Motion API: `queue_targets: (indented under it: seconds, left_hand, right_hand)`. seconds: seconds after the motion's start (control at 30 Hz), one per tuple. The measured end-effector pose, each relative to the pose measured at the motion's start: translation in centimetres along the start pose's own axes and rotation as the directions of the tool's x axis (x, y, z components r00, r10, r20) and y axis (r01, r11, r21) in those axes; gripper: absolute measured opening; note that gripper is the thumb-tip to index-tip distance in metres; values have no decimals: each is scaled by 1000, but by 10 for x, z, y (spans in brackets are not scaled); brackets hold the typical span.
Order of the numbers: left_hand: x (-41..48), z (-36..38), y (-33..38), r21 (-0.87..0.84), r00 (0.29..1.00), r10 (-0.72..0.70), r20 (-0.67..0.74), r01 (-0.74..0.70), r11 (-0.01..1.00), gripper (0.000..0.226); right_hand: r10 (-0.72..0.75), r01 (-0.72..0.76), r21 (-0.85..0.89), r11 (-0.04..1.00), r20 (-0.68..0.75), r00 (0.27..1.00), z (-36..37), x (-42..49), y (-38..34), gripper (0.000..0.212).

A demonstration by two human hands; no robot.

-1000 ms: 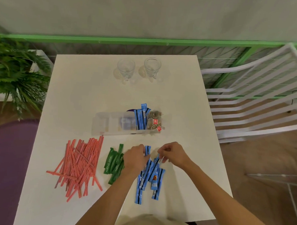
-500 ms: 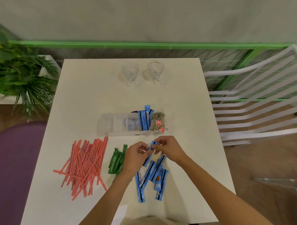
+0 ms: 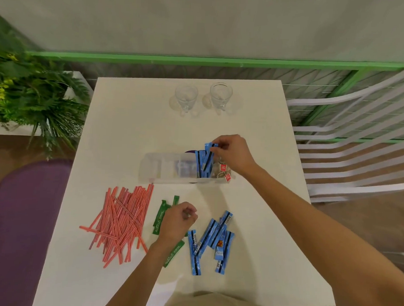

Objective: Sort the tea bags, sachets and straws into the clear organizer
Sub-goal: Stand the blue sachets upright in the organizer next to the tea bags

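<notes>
The clear organizer (image 3: 160, 168) lies mid-table. Its right end holds tea bags (image 3: 223, 173) with red tags, and beside them stand blue sachets (image 3: 201, 164). My right hand (image 3: 233, 154) pinches the top of a blue sachet (image 3: 210, 146) over that blue compartment. My left hand (image 3: 178, 222) hovers loosely curled over the green sachets (image 3: 160, 218), holding nothing that I can see. Several loose blue sachets (image 3: 212, 240) lie to its right. A heap of red straws (image 3: 121, 221) lies at the left.
Two glass cups (image 3: 186, 97) (image 3: 221, 95) stand at the table's far edge. A potted plant (image 3: 25, 92) is off the left side, a purple seat (image 3: 19, 226) below it. White chairs (image 3: 358, 148) stand close to the right edge.
My right hand has lifted a blue sachet from the loose pile and carried it up to the organizer. My left hand let go and stayed near the green sachets.
</notes>
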State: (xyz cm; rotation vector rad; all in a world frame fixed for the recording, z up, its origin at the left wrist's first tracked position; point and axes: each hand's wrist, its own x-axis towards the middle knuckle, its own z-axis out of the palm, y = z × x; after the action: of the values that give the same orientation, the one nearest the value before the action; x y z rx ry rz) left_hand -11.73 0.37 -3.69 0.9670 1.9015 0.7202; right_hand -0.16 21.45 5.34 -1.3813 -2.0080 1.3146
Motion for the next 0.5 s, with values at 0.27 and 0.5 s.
queue_targets:
  seconds: [0.27, 0.5]
  left_hand:
    - [0, -5, -20, 287, 968, 65, 242, -135, 948, 23]
    - [-2, -7, -24, 315, 961, 75, 267, -161, 935, 26]
  right_hand:
    - [18, -1, -167, 986, 103, 995, 15, 7, 9, 12]
    - [86, -36, -297, 954, 158, 984, 25, 6, 24, 19]
